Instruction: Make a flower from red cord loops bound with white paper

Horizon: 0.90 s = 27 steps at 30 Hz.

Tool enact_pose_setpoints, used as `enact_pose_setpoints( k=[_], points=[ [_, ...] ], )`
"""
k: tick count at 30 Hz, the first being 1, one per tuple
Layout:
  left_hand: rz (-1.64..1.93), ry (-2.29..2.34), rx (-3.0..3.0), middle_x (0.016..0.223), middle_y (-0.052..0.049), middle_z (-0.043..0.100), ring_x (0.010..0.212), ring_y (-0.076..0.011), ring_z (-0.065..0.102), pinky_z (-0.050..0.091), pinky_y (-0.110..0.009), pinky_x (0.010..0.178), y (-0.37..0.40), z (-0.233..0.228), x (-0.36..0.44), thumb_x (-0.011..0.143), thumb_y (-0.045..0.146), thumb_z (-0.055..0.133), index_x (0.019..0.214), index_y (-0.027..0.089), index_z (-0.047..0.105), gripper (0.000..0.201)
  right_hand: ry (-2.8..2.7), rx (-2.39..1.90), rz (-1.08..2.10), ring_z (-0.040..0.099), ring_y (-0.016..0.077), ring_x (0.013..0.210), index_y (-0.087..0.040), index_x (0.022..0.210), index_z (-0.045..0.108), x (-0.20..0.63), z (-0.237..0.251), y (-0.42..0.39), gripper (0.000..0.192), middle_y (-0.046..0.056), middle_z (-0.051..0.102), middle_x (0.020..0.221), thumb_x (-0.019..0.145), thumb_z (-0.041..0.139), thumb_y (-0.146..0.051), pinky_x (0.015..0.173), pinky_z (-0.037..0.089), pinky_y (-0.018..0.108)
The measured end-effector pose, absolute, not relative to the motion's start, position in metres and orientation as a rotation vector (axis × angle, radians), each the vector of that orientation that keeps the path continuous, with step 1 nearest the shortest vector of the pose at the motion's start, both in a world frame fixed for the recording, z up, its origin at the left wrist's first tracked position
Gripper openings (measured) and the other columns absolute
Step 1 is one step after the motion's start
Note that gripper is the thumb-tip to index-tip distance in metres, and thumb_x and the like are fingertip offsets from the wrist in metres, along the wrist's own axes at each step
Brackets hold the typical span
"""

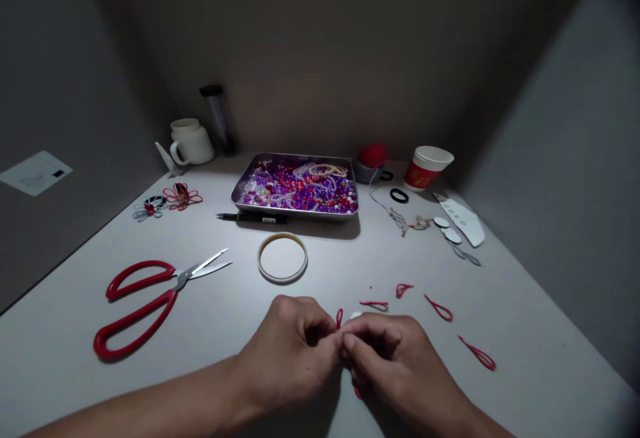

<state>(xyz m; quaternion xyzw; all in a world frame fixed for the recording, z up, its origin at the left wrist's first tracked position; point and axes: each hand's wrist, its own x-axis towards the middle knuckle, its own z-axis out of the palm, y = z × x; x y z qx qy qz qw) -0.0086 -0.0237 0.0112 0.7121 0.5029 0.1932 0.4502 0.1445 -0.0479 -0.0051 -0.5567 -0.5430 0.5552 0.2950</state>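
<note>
My left hand and my right hand meet fingertip to fingertip near the table's front edge, both pinching a small loop of red cord that pokes up between them. A bit of white shows just behind my right fingers. Several loose red cord loops lie to the right: one, another, a third. Red-handled scissors lie open to the left of my left hand. A white tape ring lies just beyond my hands.
A metal tray of purple, red and white beads sits at centre back, a black pen in front of it. Finished cord flowers lie back left near a white mug. A red paper cup, white paper pieces are back right.
</note>
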Motion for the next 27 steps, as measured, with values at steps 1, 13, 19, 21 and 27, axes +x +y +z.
enact_pose_setpoints(
  k=[1, 13, 19, 21, 27],
  points=[
    [0.474, 1.254, 1.754, 0.058, -0.003, 0.058, 0.055, -0.0112, 0.052, 0.035, -0.02, 0.048, -0.024, 0.011, -0.0082, 0.072, 0.019, 0.052, 0.061, 0.012, 0.068, 0.021, -1.447, -1.48, 1.474, 0.049, 0.0111, 0.043, -0.012, 0.07, 0.066, 0.1445, -0.0049, -0.0483, 0.019, -0.002, 0.053, 0.047, 0.075, 0.05, -0.022, 0.042, 0.039, 0.022],
    [0.471, 1.213, 1.797, 0.056, -0.001, 0.054, 0.054, -0.0103, 0.049, 0.034, -0.02, 0.049, -0.0242, 0.0112, -0.01, 0.076, 0.017, 0.046, 0.057, 0.012, 0.062, 0.025, -1.369, -1.478, 1.478, 0.047, 0.0091, 0.038, -0.012, 0.065, 0.063, 0.1418, -0.0064, -0.048, 0.017, -0.003, 0.05, 0.044, 0.074, 0.052, -0.02, 0.04, 0.038, 0.02],
    [0.455, 1.215, 1.784, 0.06, -0.002, 0.058, 0.057, -0.012, 0.052, 0.036, -0.021, 0.051, -0.0247, 0.0124, -0.0095, 0.077, 0.02, 0.048, 0.062, 0.012, 0.065, 0.024, -1.362, -1.47, 1.477, 0.046, 0.0084, 0.038, -0.012, 0.065, 0.061, 0.1412, -0.0057, -0.0477, 0.017, -0.004, 0.049, 0.044, 0.075, 0.05, -0.02, 0.04, 0.037, 0.02],
    [0.446, 1.237, 1.791, 0.059, -0.002, 0.057, 0.056, -0.012, 0.051, 0.035, -0.021, 0.05, -0.0247, 0.0122, -0.0081, 0.077, 0.022, 0.049, 0.061, 0.012, 0.066, 0.025, -1.385, -1.469, 1.468, 0.047, 0.0089, 0.039, -0.012, 0.067, 0.062, 0.1421, -0.0061, -0.0478, 0.018, -0.004, 0.049, 0.044, 0.076, 0.05, -0.021, 0.04, 0.037, 0.02],
    [0.449, 1.264, 1.795, 0.058, -0.001, 0.055, 0.055, -0.0109, 0.049, 0.034, -0.021, 0.048, -0.0238, 0.0095, -0.0069, 0.075, 0.02, 0.049, 0.061, 0.012, 0.065, 0.023, -1.424, -1.465, 1.458, 0.049, 0.0099, 0.041, -0.013, 0.073, 0.066, 0.1439, -0.0057, -0.0491, 0.019, -0.003, 0.052, 0.048, 0.076, 0.05, -0.022, 0.041, 0.038, 0.021]
  ],
)
